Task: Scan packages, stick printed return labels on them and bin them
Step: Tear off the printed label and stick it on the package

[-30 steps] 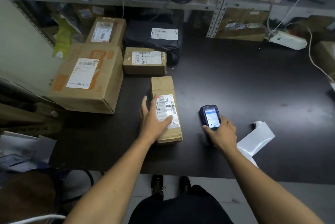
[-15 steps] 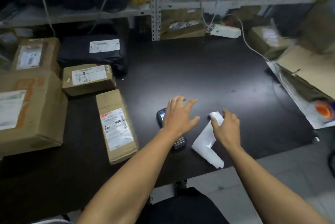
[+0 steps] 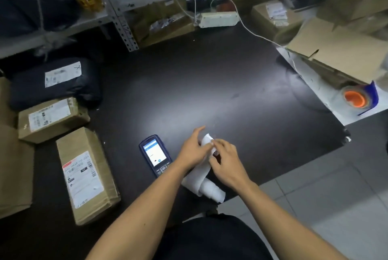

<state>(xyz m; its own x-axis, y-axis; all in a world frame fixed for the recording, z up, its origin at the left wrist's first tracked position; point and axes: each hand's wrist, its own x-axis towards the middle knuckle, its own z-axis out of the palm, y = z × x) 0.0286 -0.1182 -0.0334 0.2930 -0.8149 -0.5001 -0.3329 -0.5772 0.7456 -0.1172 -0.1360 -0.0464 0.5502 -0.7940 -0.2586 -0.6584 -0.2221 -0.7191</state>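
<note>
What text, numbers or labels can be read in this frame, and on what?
"C7": black tag on the long box's label.
"033": end of that label's top number; the rest is blurred.
Flat box label, black bag label, far box label, scanner screen: unreadable.

White label strip (image 3: pixel 199 177), seemingly navy scanner (image 3: pixel 155 155)

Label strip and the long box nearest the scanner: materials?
Label strip: looks like thin matte white paper, probably label stock on a backing liner; it curls and bends under both hands. Long box: brown corrugated cardboard, matte, creased edges, seemingly with tape over it, bearing a white printed shipping label.
</note>
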